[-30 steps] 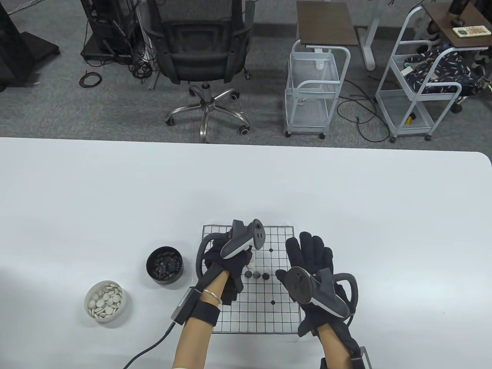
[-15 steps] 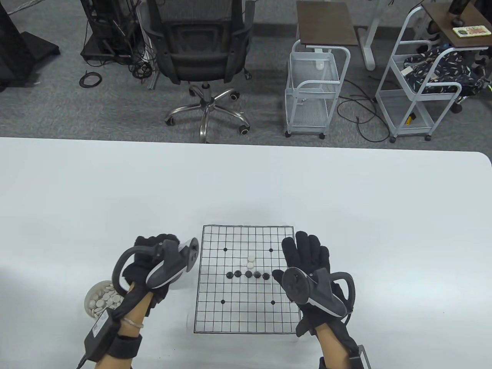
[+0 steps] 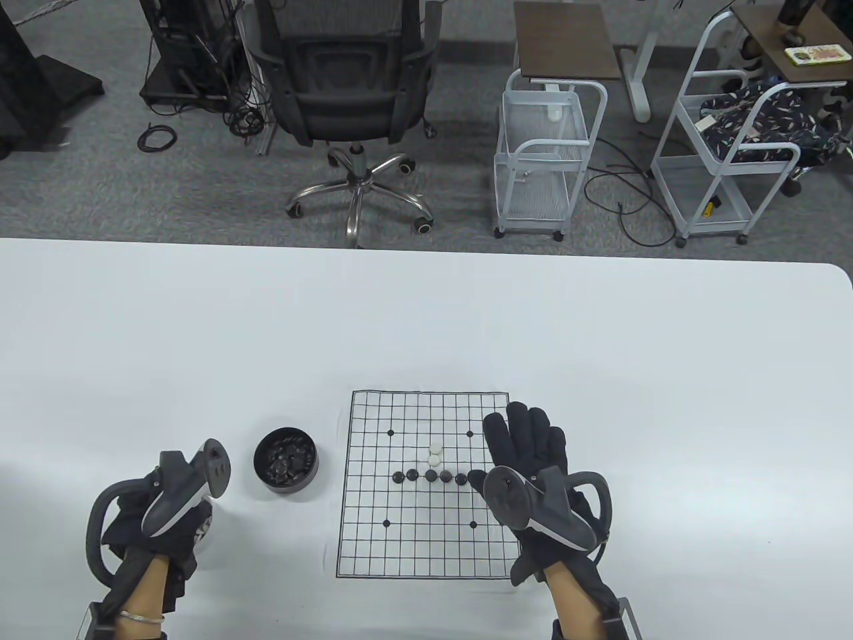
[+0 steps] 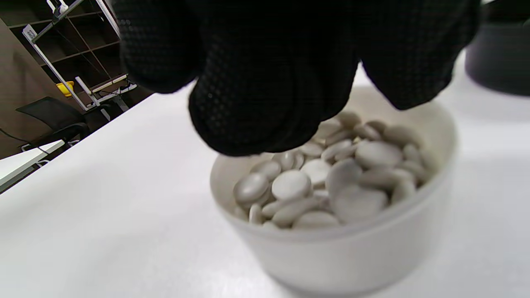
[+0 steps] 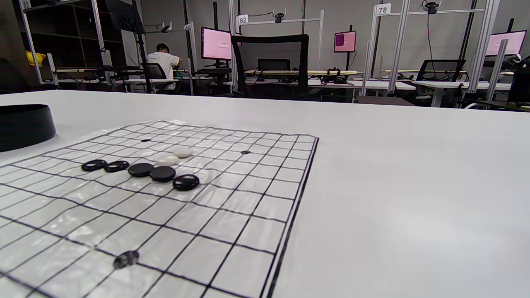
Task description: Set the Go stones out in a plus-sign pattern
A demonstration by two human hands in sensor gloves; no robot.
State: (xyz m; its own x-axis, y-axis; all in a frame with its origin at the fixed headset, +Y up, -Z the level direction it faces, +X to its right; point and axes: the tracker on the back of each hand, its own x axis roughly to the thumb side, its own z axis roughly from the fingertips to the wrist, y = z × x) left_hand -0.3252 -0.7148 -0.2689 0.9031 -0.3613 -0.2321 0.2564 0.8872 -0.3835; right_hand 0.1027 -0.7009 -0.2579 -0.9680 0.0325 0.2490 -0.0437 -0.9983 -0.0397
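Looking at the grid board point(image 3: 426, 520), the plus is a bit over half built, I'd say. The horizontal bar is done: five black stones point(image 3: 430, 476) sit in a row across the middle of the board. Above the centre one, toward 12 o'clock, two white stones point(image 3: 434, 454) are stacked up the vertical line, touching each other. So the upper arm looks finished, and the lower arm toward 6 o'clock has nothing on it yet. My guess is two more white stones go below the centre to match.

The left hand point(image 3: 163, 527) is off at 9 o'clock from the board, right over the white bowl point(image 4: 348, 252) of white stones point(image 4: 331, 182). In the left wrist view its fingers point(image 4: 256, 103) are bunched together and dipping to the top of the pile, but I can't tell whether a stone is actually pinched yet. The right hand point(image 3: 533, 480) lies on the board's 3 o'clock edge, fingers spread flat, holding nothing, probably just pinning the sheet down. The black bowl point(image 3: 286, 460) of black stones sits on the desk point(image 3: 600, 333) between the left hand and the board.

Writing: nothing readable on the board or bowls. The only legible stuff is in the right wrist view, number tags "82" point(image 5: 242, 19) and "78" point(image 5: 384, 9) on frames across the room.
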